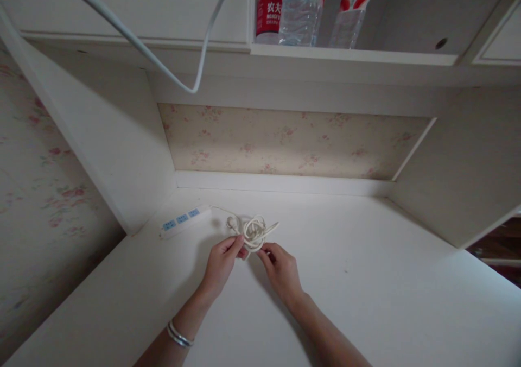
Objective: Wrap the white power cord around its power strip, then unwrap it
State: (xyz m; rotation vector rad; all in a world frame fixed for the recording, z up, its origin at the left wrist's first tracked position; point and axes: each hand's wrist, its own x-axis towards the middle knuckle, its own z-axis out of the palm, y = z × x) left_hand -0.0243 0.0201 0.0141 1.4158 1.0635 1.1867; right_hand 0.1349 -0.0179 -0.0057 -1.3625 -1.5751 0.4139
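Observation:
Both hands grip a white power cord (254,231) bundled into a loose, tangled coil just above the desk. My left hand (222,261) pinches the coil's lower left side between thumb and fingers. At the lower right of the bundle, my right hand (280,269) is closed on the cord, its fingertips partly hidden. A white plug (233,223) hangs at the left of the coil. From there the cord runs left to a white power strip (185,221) with blue socket faces, which lies slanted on the desk.
The white desk (366,280) has side panels left and right and a wallpapered back wall (280,141). Overhead, a shelf (354,56) holds several plastic bottles (301,11). A pale bent rod or cable (163,65) hangs at upper left.

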